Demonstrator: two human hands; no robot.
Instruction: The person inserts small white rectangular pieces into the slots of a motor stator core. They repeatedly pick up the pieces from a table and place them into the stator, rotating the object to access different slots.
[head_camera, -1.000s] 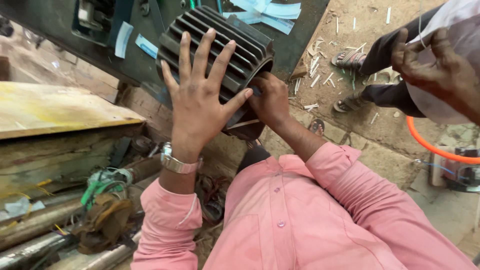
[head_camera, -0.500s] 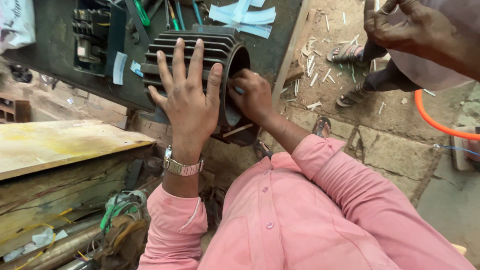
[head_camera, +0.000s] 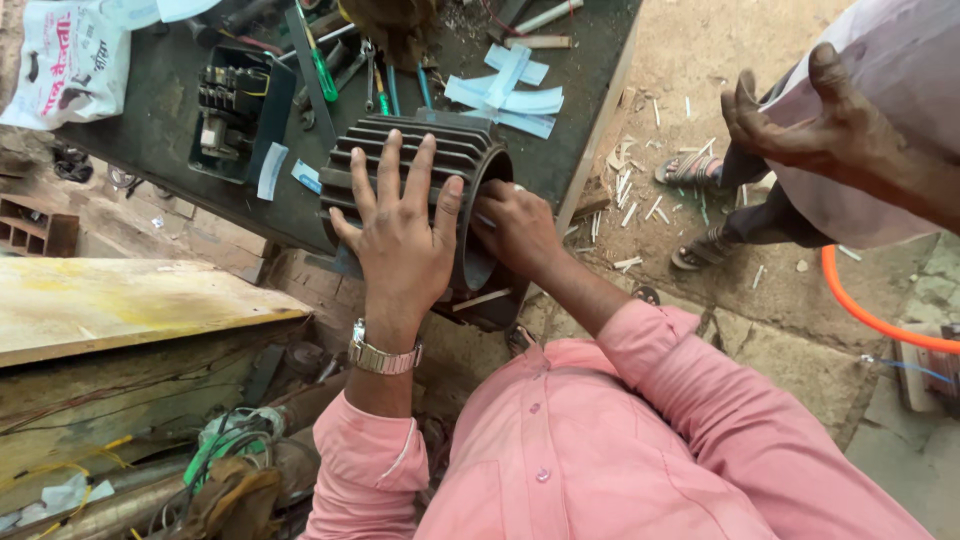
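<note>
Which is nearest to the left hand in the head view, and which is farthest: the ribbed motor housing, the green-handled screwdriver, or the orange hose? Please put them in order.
1. The ribbed motor housing: directly under the left hand, touching it.
2. The green-handled screwdriver: above the hand, on the dark workbench.
3. The orange hose: far right, on the ground.
</note>
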